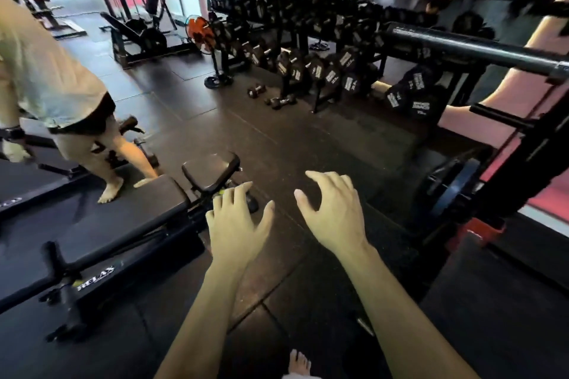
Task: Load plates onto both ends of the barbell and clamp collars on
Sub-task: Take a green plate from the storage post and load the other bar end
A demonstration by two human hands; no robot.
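Both bare arms are stretched forward over the dark rubber floor (277,138), and nothing is held in either one. The left hand (237,224) is seen from the back, its fingers (229,198) spread apart and loosely curved, hovering just in front of the end of the black padded weight bench (123,224). The right hand (335,212) is held beside it, a gap left between the two, its fingers fanned and bent like a claw, with no object inside them.

The long black steel barbell (471,48) is found at the upper right, lying across the red and black rack (523,144), well above and apart from both hands. Its near sleeve end points toward the left of the view, and no plate or collar is seen on that sleeve. A dark round weight plate (455,191) is stored upright low on the rack, to the right of the right hand and not touched by it.

Behind, a long rack of black dumbbells (323,61) is lined up, with two small dumbbells (271,95) left on the floor before it. An orange pedestal fan (200,32) is stood beside that rack. At the left, another person in a beige shirt (46,71) is seen bent over, barefoot. A bare foot (299,363) is glimpsed at the bottom edge.
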